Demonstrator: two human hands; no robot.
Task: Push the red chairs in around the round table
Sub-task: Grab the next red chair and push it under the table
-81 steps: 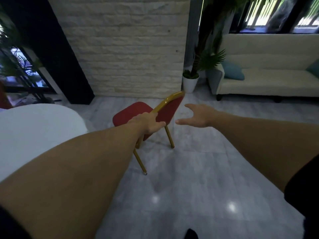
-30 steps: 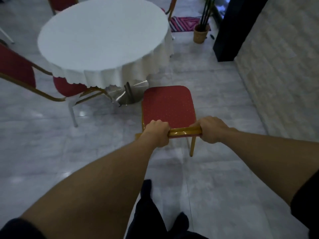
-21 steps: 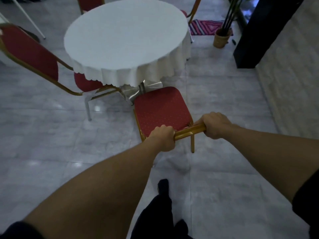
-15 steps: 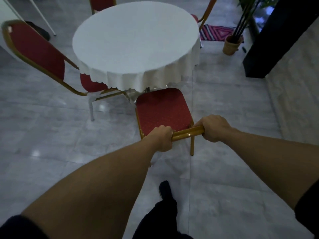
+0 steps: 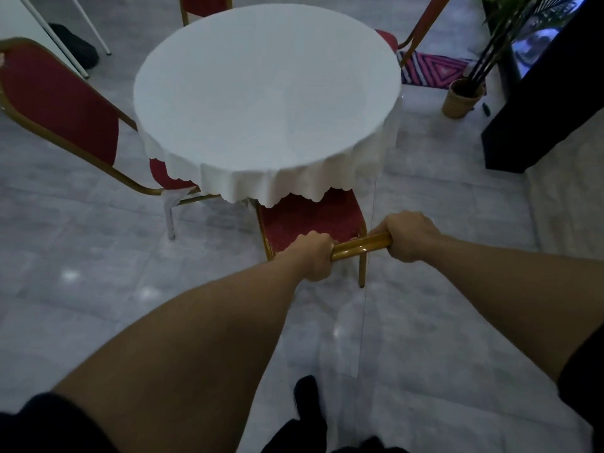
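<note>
The round table (image 5: 268, 89) with a white scalloped cloth fills the upper middle. A red chair (image 5: 310, 219) with a gold frame stands at its near edge, the front of its seat hidden under the cloth. My left hand (image 5: 313, 255) and my right hand (image 5: 407, 235) both grip the gold top rail of its backrest. Another red chair (image 5: 62, 103) stands at the table's left, its seat partly under the cloth. A third chair's back (image 5: 204, 3) shows behind the table, and one more (image 5: 421, 26) at the far right.
A potted plant (image 5: 462, 96) and a striped rug (image 5: 431, 68) lie at the upper right, beside a black pillar (image 5: 539, 103). A pale stone wall (image 5: 568, 204) runs along the right. White stand legs (image 5: 62, 31) and a dark bag (image 5: 73, 47) are upper left. My foot (image 5: 309, 400) is on the grey tiled floor.
Both hands took hold of the chair's top rail and pushed it toward the table. Its seat has slid from fully exposed to partly under the cloth.
</note>
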